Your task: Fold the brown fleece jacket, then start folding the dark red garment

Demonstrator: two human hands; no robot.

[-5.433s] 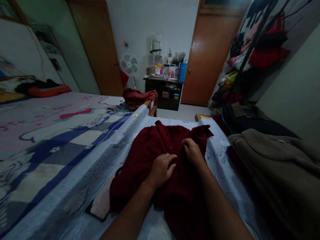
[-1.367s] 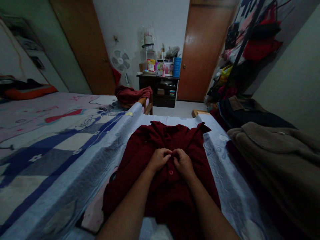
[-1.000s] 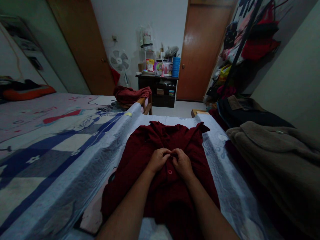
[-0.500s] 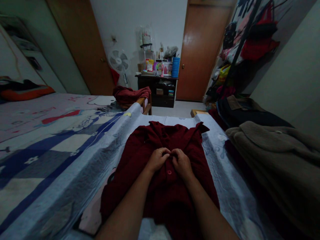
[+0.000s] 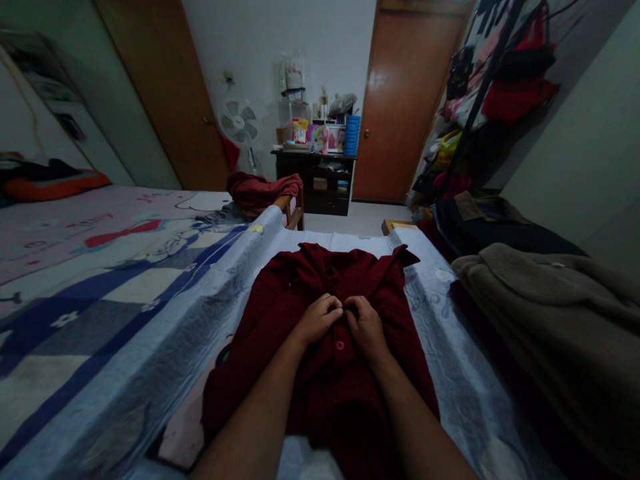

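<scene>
A dark red shirt with a collar lies spread out in front of me, its collar end pointing away. My left hand and my right hand meet at the shirt's front placket, their fingertips almost touching. Both hands are closed in a pinch on the shirt's cloth; what exactly lies between the fingertips is too small to make out. Just below them a round red button shows on the placket. Part of the shirt is covered by my forearms.
The shirt rests on a pale blue quilted cover. To the right lie a grey-brown fleece garment and dark folded clothes. On the left is a bed with a patterned blanket; a red cloth bundle sits at its far corner.
My hands stay at nearly the same spot on the placket. The right fingers have shifted slightly to the right, widening the small gap between the hands.
</scene>
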